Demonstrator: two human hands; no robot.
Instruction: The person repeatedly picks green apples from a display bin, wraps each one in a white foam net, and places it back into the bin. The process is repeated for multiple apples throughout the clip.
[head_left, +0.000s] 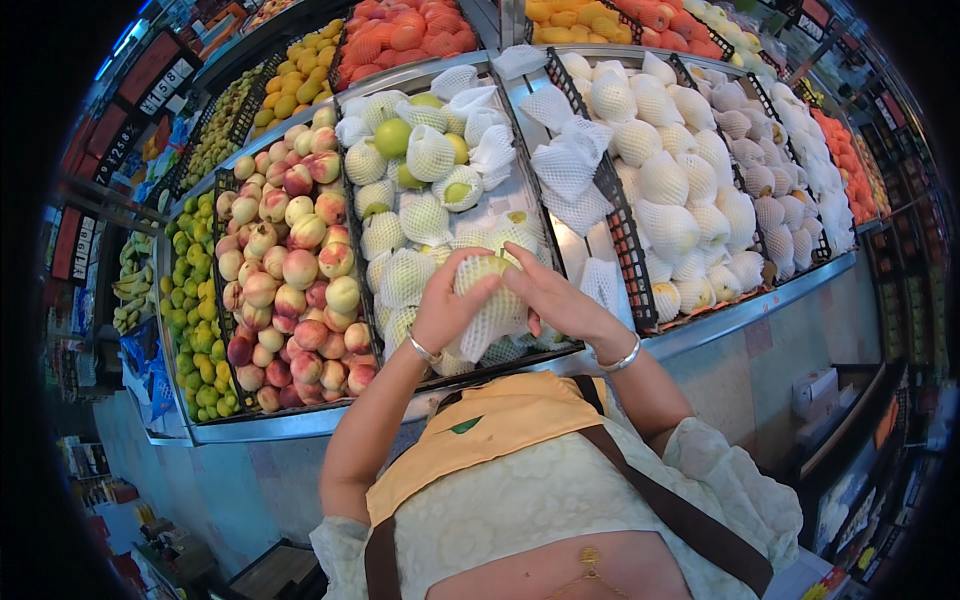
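Between my two hands is a pale green fruit in a white foam net sleeve (491, 304), probably a pear. My left hand (448, 296) wraps its left side, the thumb across the front. My right hand (551, 294) rests fingers and thumb against its upper right side. Below and beyond it spreads a crate of green fruit (424, 217), most pieces sleeved in foam net and a few bare, such as the green fruit (392, 138) near the back. Empty-looking white foam net sleeves (568, 154) lie on the metal divider to the right of this crate.
Peaches (289, 262) fill the crate on the left, with green citrus (199, 300) beyond them. To the right stands a black plastic crate (630, 259) of white-sleeved fruit (671, 180). A metal rim (757, 306) edges the stand in front. Price signs (161, 86) hang at upper left.
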